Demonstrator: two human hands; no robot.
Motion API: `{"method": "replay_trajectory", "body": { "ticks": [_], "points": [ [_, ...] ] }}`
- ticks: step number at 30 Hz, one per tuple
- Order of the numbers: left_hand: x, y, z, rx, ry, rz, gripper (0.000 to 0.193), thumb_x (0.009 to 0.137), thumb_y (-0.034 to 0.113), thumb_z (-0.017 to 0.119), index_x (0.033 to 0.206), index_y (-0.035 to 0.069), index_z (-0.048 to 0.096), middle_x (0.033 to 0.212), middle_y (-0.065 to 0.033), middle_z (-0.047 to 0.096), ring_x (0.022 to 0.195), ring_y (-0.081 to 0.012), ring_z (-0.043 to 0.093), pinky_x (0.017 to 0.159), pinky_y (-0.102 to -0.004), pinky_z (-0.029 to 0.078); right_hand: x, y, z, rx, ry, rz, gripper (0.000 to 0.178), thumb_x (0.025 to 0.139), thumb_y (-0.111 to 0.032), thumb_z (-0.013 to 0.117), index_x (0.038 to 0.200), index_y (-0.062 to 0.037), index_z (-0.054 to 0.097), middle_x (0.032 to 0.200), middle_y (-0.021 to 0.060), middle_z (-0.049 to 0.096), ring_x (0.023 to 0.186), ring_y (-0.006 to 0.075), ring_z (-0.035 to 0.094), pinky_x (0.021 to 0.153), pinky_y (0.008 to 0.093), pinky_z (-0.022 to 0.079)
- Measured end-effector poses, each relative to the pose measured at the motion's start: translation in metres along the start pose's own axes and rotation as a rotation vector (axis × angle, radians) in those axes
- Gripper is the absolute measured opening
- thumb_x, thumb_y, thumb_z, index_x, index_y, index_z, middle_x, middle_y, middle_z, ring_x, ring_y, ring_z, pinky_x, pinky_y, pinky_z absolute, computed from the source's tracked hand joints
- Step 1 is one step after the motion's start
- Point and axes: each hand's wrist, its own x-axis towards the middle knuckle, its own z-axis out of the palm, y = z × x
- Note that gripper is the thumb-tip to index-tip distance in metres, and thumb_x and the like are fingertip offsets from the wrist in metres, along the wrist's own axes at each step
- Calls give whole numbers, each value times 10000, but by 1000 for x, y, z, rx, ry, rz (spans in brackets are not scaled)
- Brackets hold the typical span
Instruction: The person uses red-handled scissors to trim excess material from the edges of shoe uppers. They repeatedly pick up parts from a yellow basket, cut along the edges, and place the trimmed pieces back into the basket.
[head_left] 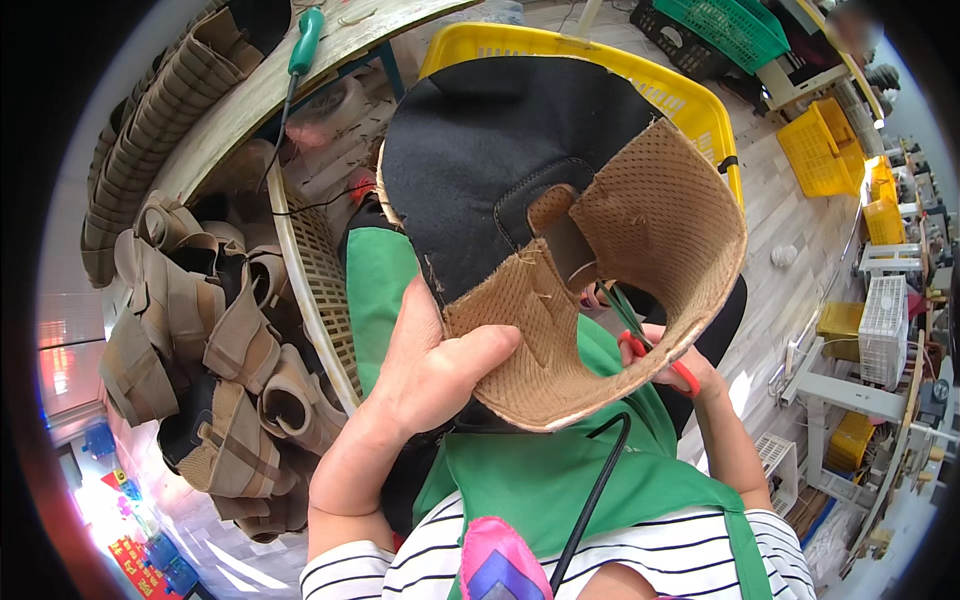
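Note:
A large curved piece of padded fabric [510, 110], like a support brace, is held up in front of me. One face is smooth black, the other tan perforated mesh, with frayed cut edges and a stitched opening near its middle. My left hand [425, 375] pinches its lower left edge, the thumb lying over the mesh. My right hand [675, 365] is behind the lower right edge, closed round red-handled scissors [685, 378]. Their blades point up and left, showing through the piece's curled opening. Part of the right hand's fingers is hidden by the fabric.
Many similar tan braces [240, 330] lie heaped at the left beside a cream slatted basket [310, 300]. A yellow crate [570, 42] stands behind the piece. On the table [375, 15] lies a green-handled tool [306, 40]. More yellow crates [820, 145] and benches line the right.

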Motion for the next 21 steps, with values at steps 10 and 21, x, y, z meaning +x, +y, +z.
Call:
{"method": "replay_trajectory", "body": {
  "ticks": [10,21],
  "points": [
    [-2,-2,-3,-125,2,-85,540,764,43,631,1258,-53,434,1142,-136,592,1029,-202,589,893,-339,477,4,6,5,7,92,-95,249,751,-170,728,895,-7,607,792,-23,548,669,56,473,577,207,390],
    [4,-19,-10,-107,58,-106,554,773,37,671,1247,-44,394,1125,-136,591,999,-211,603,872,-348,499,4,-8,5,-508,202,-219,289,694,-128,741,877,-27,541,839,9,503,724,93,456,639,244,384]
  ]
}}
